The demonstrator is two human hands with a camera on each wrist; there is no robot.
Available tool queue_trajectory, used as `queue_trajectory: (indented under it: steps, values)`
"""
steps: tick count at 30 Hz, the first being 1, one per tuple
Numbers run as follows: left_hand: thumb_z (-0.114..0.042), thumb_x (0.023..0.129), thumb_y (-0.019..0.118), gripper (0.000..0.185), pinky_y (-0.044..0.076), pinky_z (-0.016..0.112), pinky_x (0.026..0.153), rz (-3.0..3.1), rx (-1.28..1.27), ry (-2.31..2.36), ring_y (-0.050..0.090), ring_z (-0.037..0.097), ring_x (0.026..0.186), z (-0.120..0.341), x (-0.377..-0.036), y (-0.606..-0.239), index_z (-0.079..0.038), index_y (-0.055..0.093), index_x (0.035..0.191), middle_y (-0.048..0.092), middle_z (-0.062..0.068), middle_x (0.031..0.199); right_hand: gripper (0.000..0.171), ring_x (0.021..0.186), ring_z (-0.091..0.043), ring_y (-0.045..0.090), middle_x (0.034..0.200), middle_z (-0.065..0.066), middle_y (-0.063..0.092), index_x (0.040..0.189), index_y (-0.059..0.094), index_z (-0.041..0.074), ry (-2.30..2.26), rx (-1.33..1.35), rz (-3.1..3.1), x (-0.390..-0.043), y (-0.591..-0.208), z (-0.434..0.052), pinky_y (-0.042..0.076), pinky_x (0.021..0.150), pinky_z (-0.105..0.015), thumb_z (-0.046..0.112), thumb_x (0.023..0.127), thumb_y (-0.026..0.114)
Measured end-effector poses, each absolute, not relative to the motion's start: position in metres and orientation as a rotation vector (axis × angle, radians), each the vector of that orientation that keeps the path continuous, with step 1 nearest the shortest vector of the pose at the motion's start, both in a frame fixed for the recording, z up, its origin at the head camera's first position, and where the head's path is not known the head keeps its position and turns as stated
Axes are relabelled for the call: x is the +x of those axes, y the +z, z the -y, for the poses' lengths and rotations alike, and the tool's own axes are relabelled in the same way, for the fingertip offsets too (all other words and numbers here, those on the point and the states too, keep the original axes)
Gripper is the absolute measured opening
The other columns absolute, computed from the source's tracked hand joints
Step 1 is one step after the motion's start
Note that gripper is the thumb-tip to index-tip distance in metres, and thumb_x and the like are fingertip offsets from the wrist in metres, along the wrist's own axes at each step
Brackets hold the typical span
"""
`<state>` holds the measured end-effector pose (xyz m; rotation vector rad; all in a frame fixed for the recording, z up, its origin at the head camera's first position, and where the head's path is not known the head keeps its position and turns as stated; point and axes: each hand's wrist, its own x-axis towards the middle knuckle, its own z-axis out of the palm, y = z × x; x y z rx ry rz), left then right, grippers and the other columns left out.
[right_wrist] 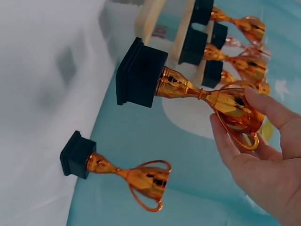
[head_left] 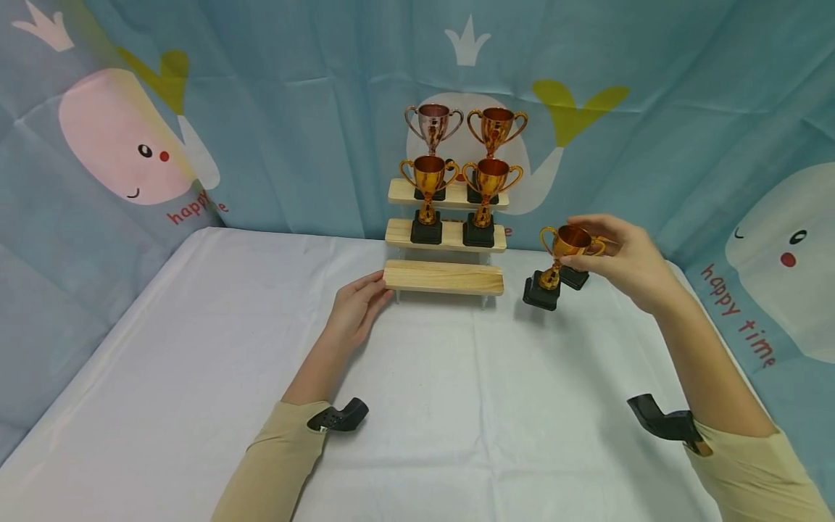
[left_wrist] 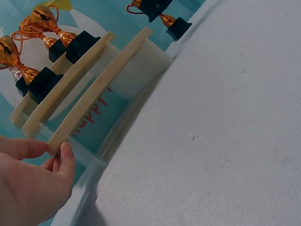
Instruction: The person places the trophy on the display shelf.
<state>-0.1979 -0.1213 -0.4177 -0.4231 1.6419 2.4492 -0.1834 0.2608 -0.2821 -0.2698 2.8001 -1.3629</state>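
At the left end of the wooden stand (head_left: 443,278), its lowest step is touched by the left hand (head_left: 355,308), fingers nearly straight, nothing gripped. Four trophies are already set on the stand: two on the middle step (head_left: 446,235) and two on the top step (head_left: 401,191); the lowest step is judged unfilled. To the right, a gold trophy (head_left: 554,264) is pinched by its cup in the right hand (head_left: 622,261) and held tilted above the worktop (head_left: 457,406). Just beyond it, one more trophy (right_wrist: 120,174) is left on the worktop.
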Motion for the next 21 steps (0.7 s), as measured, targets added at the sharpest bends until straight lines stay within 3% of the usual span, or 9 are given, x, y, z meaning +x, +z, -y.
queue_trajectory:
  steps: [9,16,21]
  values:
    - [-0.006,0.111,0.053,0.045,0.056,0.019,0.106,-1.642,-0.44,2.445,0.055,0.022,0.138,0.122,-0.199,-0.418,0.002,0.048,0.155,0.049,0.017,0.158,0.061,0.112,-0.011,0.059,0.146,-0.015,0.053,0.155,0.049,0.007,-1.328,-0.331,-2.773,-0.19,-0.272,-0.243,0.055,0.078,-0.011,0.015,0.1,0.075]
    - [-0.005,0.111,0.052,0.045,0.055,0.018,0.106,-1.631,-0.424,2.451,0.055,0.024,0.138,0.123,-0.199,-0.419,0.003,0.047,0.155,0.047,0.017,0.159,0.063,0.127,-0.034,0.06,0.149,-0.017,0.053,0.155,0.05,0.006,-1.359,-0.376,-2.75,-0.193,-0.264,-0.225,0.053,0.082,-0.013,0.014,0.098,0.077]
    - [-0.005,0.111,0.052,0.045,0.054,0.019,0.108,-1.639,-0.393,2.454,0.055,0.024,0.138,0.122,-0.199,-0.419,0.004,0.046,0.155,0.047,0.019,0.159,0.062,0.133,-0.036,0.056,0.15,-0.017,0.054,0.153,0.051,0.005,-1.389,-0.405,-2.723,-0.195,-0.261,-0.214,0.053,0.087,-0.017,0.011,0.097,0.077]
